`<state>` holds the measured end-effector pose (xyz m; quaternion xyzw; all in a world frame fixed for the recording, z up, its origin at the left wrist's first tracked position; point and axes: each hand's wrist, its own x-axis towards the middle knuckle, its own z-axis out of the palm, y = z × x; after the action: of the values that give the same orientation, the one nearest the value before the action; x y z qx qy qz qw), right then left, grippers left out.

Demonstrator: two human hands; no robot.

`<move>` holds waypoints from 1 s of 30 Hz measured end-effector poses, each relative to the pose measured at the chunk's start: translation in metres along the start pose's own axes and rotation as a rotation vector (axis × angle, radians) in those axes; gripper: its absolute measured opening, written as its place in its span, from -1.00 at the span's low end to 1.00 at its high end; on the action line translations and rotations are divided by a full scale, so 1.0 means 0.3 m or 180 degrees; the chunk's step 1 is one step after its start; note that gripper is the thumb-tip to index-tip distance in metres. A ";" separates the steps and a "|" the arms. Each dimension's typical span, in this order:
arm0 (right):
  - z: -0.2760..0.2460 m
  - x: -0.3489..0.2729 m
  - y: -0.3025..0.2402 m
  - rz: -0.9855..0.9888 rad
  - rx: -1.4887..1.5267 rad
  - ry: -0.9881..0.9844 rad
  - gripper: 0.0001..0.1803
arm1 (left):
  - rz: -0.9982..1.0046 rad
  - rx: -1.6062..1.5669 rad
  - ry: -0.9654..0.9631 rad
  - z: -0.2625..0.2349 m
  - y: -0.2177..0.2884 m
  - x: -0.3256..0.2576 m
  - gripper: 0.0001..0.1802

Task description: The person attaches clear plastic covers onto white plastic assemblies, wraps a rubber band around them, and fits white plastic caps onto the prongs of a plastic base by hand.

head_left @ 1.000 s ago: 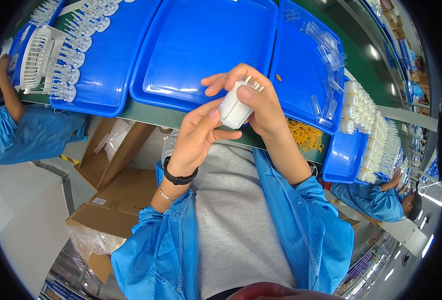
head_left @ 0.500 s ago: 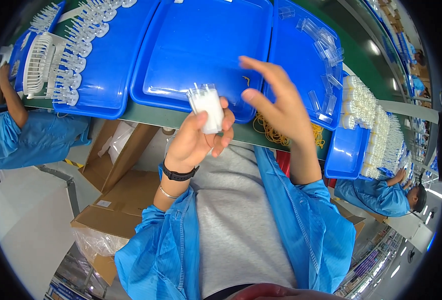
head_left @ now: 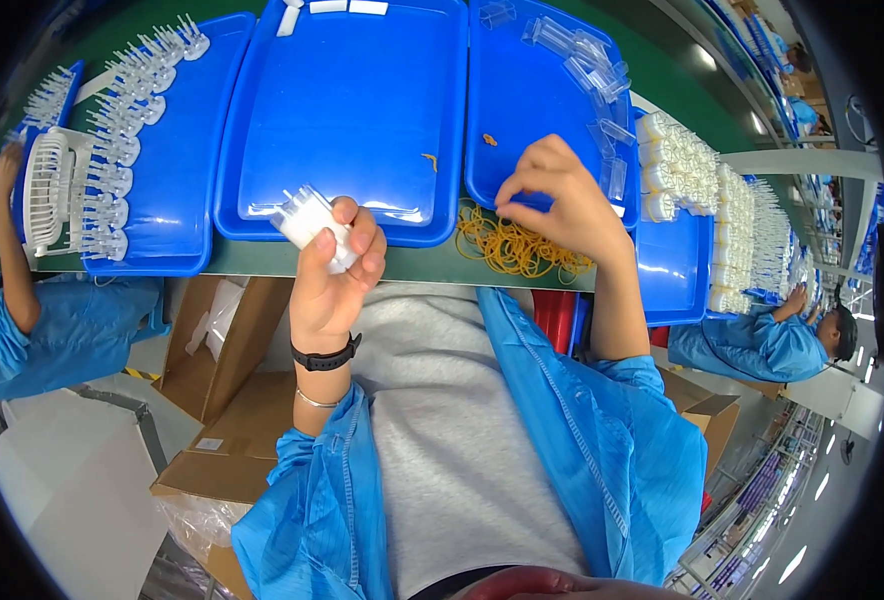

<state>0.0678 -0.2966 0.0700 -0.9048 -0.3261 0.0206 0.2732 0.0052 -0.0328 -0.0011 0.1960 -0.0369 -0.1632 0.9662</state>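
Note:
My left hand (head_left: 334,272) grips a small bundle of clear and white plastic parts (head_left: 307,221), held over the near edge of the middle blue tray (head_left: 352,110). My right hand (head_left: 559,203) reaches down with pinched fingers onto a loose heap of yellow rubber bands (head_left: 517,247) lying on the green table between the trays. Whether a band is pinched between its fingertips is hidden. A black watch and a thin bracelet sit on my left wrist.
A left blue tray (head_left: 167,170) holds rows of clear plastic parts next to a white rack (head_left: 47,190). The right blue tray (head_left: 552,110) carries several clear pieces. Stacked white parts (head_left: 687,160) fill trays at far right. Cardboard boxes (head_left: 227,340) stand below. Co-workers in blue sit on both sides.
My right hand let go of the bundle and moved down right onto the rubber bands. My left hand lowered the bundle toward the table edge.

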 end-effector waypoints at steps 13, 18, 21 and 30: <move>0.110 -0.026 -0.078 -0.0434 -0.1407 -0.0065 -0.90 | -0.0051 -0.0247 -0.0053 0.000 -0.027 -0.028 -0.65; 0.131 -0.030 -0.077 -0.0457 -0.1648 0.0008 -0.90 | -0.0113 -0.0158 -0.0144 0.009 -0.023 -0.029 -0.52; 0.112 -0.030 -0.090 -0.0367 -0.1257 0.0138 -0.92 | -0.0159 -0.0208 -0.0209 0.003 -0.030 -0.027 -0.47; 0.003 -0.046 -0.064 0.0516 0.0902 0.0037 -0.93 | -0.0087 -0.0116 -0.0311 0.009 -0.036 -0.026 -0.42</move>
<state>0.0456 -0.2920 0.0770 -0.8806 -0.2443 0.0831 0.3974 -0.0057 -0.0408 -0.0030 0.1707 -0.0784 -0.1864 0.9643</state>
